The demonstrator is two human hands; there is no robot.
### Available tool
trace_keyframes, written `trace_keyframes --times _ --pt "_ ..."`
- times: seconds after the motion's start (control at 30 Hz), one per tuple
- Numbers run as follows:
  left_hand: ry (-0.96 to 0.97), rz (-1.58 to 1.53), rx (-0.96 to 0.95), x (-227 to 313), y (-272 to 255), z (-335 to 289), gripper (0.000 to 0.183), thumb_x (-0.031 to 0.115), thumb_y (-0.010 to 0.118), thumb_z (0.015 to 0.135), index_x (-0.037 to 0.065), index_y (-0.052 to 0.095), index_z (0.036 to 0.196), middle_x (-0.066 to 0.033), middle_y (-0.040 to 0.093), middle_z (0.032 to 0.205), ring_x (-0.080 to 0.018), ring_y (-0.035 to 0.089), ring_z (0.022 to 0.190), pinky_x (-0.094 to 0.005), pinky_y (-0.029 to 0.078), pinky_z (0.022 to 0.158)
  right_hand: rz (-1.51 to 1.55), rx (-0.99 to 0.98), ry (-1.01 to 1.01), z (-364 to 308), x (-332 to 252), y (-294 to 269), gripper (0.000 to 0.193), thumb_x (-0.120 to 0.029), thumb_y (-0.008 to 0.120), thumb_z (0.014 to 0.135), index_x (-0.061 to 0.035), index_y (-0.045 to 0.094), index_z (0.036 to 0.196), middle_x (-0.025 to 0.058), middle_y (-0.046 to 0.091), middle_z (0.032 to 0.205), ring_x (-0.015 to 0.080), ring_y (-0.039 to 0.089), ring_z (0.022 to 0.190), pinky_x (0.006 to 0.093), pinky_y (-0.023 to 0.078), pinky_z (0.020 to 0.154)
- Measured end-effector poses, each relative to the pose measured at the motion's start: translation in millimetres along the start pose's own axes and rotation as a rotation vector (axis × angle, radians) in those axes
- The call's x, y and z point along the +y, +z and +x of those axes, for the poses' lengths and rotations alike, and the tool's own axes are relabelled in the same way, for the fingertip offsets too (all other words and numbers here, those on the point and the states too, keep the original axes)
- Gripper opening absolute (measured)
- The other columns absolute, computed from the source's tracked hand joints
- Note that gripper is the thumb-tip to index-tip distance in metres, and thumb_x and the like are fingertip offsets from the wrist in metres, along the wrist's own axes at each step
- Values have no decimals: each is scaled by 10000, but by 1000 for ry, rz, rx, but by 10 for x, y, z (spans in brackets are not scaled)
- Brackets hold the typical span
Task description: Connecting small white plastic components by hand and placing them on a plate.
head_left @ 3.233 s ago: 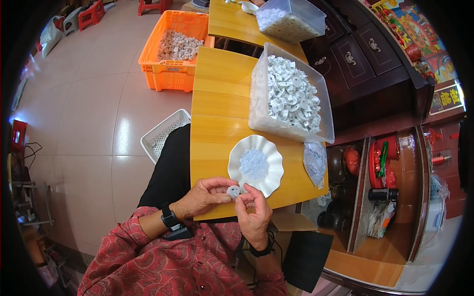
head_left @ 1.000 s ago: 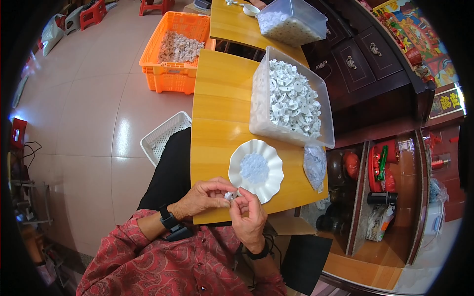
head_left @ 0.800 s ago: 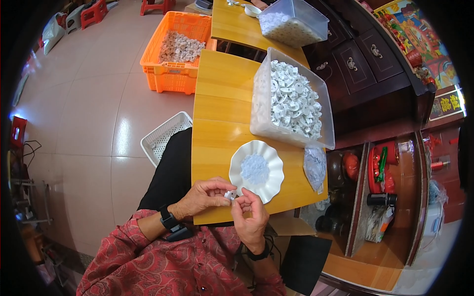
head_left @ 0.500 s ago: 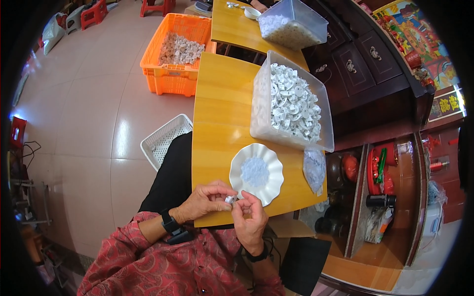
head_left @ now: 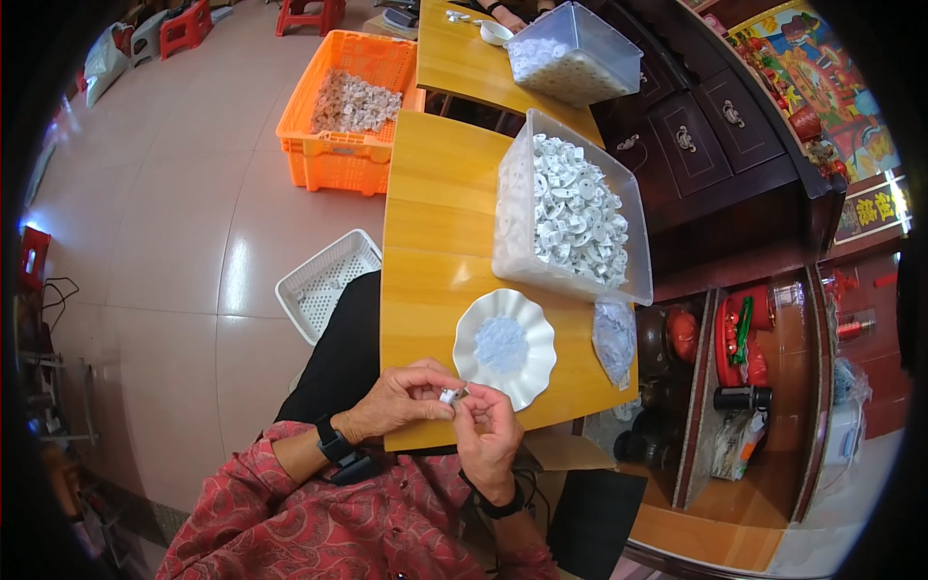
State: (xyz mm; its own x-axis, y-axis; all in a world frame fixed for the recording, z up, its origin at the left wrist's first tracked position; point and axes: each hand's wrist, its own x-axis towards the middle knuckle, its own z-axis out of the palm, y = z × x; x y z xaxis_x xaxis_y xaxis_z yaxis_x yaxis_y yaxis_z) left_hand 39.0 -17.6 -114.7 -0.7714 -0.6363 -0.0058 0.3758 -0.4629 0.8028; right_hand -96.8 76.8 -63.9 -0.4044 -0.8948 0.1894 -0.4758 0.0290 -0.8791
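A small white plastic part [head_left: 449, 396] is pinched between the thumb and fingers of my left hand [head_left: 401, 398], over the near edge of the yellow table. My right hand [head_left: 488, 430] is closed, its thumb and fingertips pressed together against the right side of that part. Whatever those fingertips hold is too small to make out. Just beyond my hands stands a white scalloped dish [head_left: 536, 365] with a heap of tiny pale bluish pieces [head_left: 500, 344]. Farther off, a clear plastic tub [head_left: 512, 237] holds many white plastic parts [head_left: 580, 213].
A clear bag [head_left: 614, 343] lies at the table's right edge. On the floor to the left are a white basket [head_left: 333, 253] and an orange crate [head_left: 333, 145] of small parts. Another person's hands [head_left: 507, 14] show at the far table [head_left: 464, 58], near a second tub [head_left: 580, 77].
My right fingertips have come in closer and now meet the white plastic part. My left hand keeps its hold. The whole view has shifted slightly.
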Motion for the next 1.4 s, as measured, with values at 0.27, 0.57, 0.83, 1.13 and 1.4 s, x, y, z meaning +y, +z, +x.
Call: trace_keyframes --times 0.27,0.57,0.83,1.13,1.4 --pt "14 55 35 103 -6 -34 352 26 776 798 42 682 1137 -26 618 1087 -80 577 948 -219 476 841 123 10 45 6 -58 -26 310 30 661 859 48 557 1150 79 663 842 120 635 737 264 530 669" --pt "29 24 29 66 43 -2 359 36 778 796 46 681 1141 -24 621 1084 -79 577 934 -208 475 797 185 -9 101 -3 -40 -31 315 33 659 864 46 547 1158 68 651 851 103 619 754 253 521 697" --pt "22 21 38 115 35 -16 341 50 773 807 37 682 1136 -23 626 1094 -70 579 905 -193 462 779 322 -12 206 14 -105 -3 286 29 644 886 54 534 1149 72 644 887 107 617 782 250 519 727" --pt "89 -274 428 243 -396 51 236 85 668 908 18 653 1134 -73 680 997 -133 645 788 -266 547 677 200 43 260 -19 62 -150 247 34 621 900 64 551 1135 72 634 922 99 606 833 240 508 753" --pt "62 -640 955 -652 -2291 18 175 91 655 912 11 578 1047 -91 615 981 -204 610 932 -317 568 757 49 131 259 147 324 -254 127 -12 641 896 36 631 1012 70 648 874 109 619 763 255 512 672"
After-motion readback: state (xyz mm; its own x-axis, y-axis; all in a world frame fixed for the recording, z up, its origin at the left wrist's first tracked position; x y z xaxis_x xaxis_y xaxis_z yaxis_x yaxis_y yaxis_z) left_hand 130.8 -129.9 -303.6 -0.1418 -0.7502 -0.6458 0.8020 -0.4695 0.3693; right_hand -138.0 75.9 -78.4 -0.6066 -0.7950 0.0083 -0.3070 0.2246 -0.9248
